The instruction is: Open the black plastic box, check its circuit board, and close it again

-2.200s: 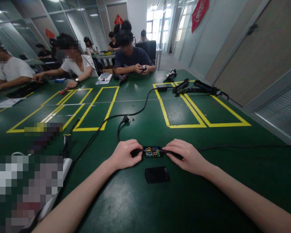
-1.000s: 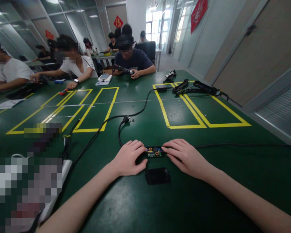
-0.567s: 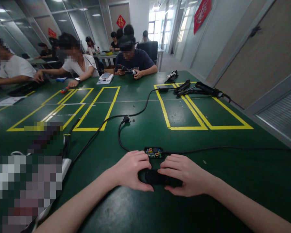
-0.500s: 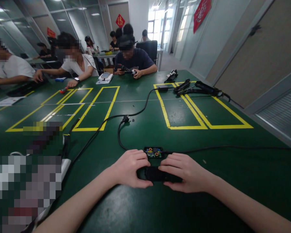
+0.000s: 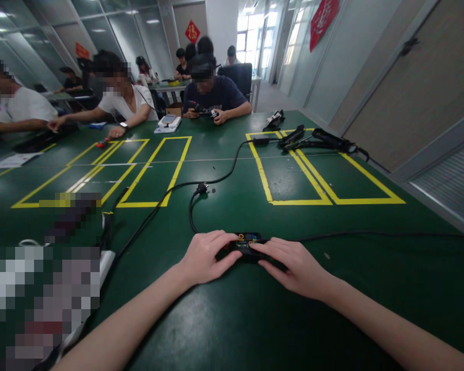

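From the head camera I have both hands in front of me, meeting over a small black box [image 5: 248,234] that sits open on the green table [image 5: 201,330], its circuit board [image 5: 249,238] facing up. The dark cover [image 5: 249,252] is between my hands, right along the box's near side; I can't tell whether the two touch. My right hand [image 5: 290,262] is partly closed, fingertips over the cover and thumb below it, pinching it. My left hand [image 5: 208,258] is half open, thumb at the cover's edge and forefinger reaching to the board's left end; whether it grips anything I can't tell. A cord [image 5: 192,212] curves from behind my left hand up to a plug [image 5: 201,189], and a black cable [image 5: 371,233] runs off to my right. Farther out I see yellow tape [image 5: 299,202] outlines, some folded black gear [image 5: 330,140], and, across the table, a person in a dark shirt [image 5: 232,93] handling something dark.
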Tool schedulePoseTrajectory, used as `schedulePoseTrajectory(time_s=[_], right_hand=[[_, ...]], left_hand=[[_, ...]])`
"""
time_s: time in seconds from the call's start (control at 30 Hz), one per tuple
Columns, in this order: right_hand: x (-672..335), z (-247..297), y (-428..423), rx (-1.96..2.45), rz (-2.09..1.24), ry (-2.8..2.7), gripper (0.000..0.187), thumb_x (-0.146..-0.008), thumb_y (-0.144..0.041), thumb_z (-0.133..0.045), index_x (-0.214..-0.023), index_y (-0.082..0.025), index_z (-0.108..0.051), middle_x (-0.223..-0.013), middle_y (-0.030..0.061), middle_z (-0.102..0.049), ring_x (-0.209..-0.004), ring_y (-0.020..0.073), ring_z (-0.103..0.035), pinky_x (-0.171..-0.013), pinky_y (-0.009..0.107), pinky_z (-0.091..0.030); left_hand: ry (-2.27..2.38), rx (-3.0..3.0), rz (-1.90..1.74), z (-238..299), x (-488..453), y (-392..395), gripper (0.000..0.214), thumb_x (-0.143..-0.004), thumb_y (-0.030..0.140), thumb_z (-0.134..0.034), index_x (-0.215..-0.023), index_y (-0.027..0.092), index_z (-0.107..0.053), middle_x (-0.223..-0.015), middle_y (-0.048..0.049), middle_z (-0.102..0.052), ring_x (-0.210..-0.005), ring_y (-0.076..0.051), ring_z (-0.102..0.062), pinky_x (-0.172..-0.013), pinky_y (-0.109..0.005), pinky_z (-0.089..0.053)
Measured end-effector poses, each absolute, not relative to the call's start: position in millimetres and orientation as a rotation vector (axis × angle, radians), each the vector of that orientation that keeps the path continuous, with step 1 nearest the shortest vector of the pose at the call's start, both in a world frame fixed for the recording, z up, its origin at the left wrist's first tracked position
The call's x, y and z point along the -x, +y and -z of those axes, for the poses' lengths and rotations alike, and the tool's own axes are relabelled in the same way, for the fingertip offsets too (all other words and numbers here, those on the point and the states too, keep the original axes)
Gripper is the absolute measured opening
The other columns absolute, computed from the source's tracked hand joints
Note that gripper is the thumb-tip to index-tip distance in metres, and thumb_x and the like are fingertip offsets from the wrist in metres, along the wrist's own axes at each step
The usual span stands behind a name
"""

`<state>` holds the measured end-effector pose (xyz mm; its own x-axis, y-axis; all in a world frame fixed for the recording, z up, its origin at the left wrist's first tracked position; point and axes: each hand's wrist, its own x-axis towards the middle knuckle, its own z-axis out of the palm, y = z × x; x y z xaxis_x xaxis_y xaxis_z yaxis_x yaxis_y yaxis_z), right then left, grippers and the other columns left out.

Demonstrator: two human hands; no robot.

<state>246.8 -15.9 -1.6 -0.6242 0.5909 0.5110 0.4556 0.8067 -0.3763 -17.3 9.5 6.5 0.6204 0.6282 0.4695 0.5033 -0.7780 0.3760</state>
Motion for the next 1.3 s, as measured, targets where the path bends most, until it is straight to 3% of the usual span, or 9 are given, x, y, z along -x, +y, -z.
schedulePoseTrajectory(time_s=[0.07, 0.13, 0.23, 0.3, 0.5, 0.63, 0.77, 0.97, 1.3], right_hand=[[-249, 1, -15, 0.783, -0.303, -2.316, 0.030, -0.103, -0.016, -0.053, -0.131, -0.018, -0.061, -0.100, 0.0085, -0.077, -0.082, 0.0181, -0.071, -0.071, 0.029, -0.059], [-250, 1, -14, 0.814, -0.337, -2.264, 0.027, -0.104, -0.018, -0.053, -0.129, -0.019, -0.063, -0.091, 0.0060, -0.075, -0.075, 0.0165, -0.069, -0.066, 0.027, -0.057], [-251, 2, -14, 0.903, -0.388, -2.175, 0.025, -0.104, -0.021, -0.053, -0.125, -0.019, -0.065, -0.076, 0.0009, -0.067, -0.062, 0.0136, -0.062, -0.058, 0.024, -0.053], [-251, 2, -13, 0.942, -0.391, -2.155, 0.026, -0.104, -0.022, -0.053, -0.127, -0.020, -0.065, -0.078, 0.0009, -0.066, -0.059, 0.0128, -0.059, -0.057, 0.024, -0.053], [-249, 4, -13, 1.065, -0.227, -2.224, 0.046, -0.098, -0.023, -0.059, -0.144, -0.020, -0.055, -0.118, 0.0135, -0.067, -0.093, 0.0227, -0.071, -0.076, 0.034, -0.062], [-249, 8, -10, 1.110, -0.125, -2.248, 0.041, -0.098, -0.022, -0.058, -0.139, -0.020, -0.061, -0.119, 0.0156, -0.068, -0.102, 0.0283, -0.069, -0.084, 0.044, -0.063], [-249, 8, -7, 1.094, -0.157, -2.279, 0.039, -0.100, -0.021, -0.057, -0.138, -0.021, -0.062, -0.125, 0.0153, -0.070, -0.111, 0.0307, -0.067, -0.091, 0.051, -0.061], [-251, 10, -7, 1.056, -0.246, -2.266, 0.037, -0.100, -0.021, -0.058, -0.137, -0.021, -0.061, -0.122, 0.0145, -0.072, -0.110, 0.0287, -0.070, -0.093, 0.050, -0.062], [-250, 12, -2, 1.020, -0.327, -2.248, 0.038, -0.089, -0.016, -0.067, -0.126, -0.021, -0.060, -0.121, 0.0154, -0.070, -0.111, 0.0292, -0.071, -0.093, 0.048, -0.062]], left_hand=[[0.882, -2.660, -0.836, -6, 20, 10, 0.045, -0.098, 0.052, -0.063, -0.128, 0.019, -0.062, -0.084, -0.0022, -0.070, -0.070, -0.016, -0.068, -0.066, -0.026, -0.055], [0.884, -2.686, -0.810, -4, 21, 11, 0.052, -0.093, 0.051, -0.070, -0.134, 0.021, -0.058, -0.093, -0.0036, -0.071, -0.075, -0.017, -0.070, -0.068, -0.027, -0.057], [0.917, -2.678, -0.859, -1, 19, 11, 0.038, -0.096, 0.037, -0.067, -0.131, 0.022, -0.060, -0.101, -0.0042, -0.071, -0.078, -0.016, -0.070, -0.067, -0.025, -0.056], [0.938, -2.640, -0.930, 0, 16, 11, 0.031, -0.098, 0.032, -0.065, -0.127, 0.021, -0.061, -0.098, -0.0035, -0.070, -0.077, -0.015, -0.070, -0.068, -0.024, -0.056], [1.094, -2.565, -0.899, 1, 13, 15, 0.035, -0.095, 0.038, -0.071, -0.125, 0.021, -0.066, -0.102, -0.0058, -0.068, -0.089, -0.020, -0.068, -0.076, -0.031, -0.058], [1.134, -2.610, -0.809, -2, 12, 18, 0.036, -0.094, 0.038, -0.074, -0.123, 0.018, -0.066, -0.106, -0.0091, -0.068, -0.095, -0.025, -0.064, -0.083, -0.040, -0.055], [1.120, -2.560, -0.686, -5, 10, 18, 0.031, -0.097, 0.036, -0.070, -0.121, 0.017, -0.065, -0.109, -0.0092, -0.069, -0.097, -0.025, -0.062, -0.085, -0.040, -0.052], [1.113, -2.537, -0.606, -7, 11, 17, 0.029, -0.099, 0.037, -0.067, -0.119, 0.017, -0.065, -0.110, -0.0090, -0.069, -0.099, -0.026, -0.060, -0.086, -0.041, -0.050], [1.118, -2.630, -0.523, -9, 9, 17, 0.030, -0.096, 0.035, -0.069, -0.119, 0.017, -0.061, -0.110, -0.0094, -0.066, -0.099, -0.027, -0.059, -0.084, -0.041, -0.050]])
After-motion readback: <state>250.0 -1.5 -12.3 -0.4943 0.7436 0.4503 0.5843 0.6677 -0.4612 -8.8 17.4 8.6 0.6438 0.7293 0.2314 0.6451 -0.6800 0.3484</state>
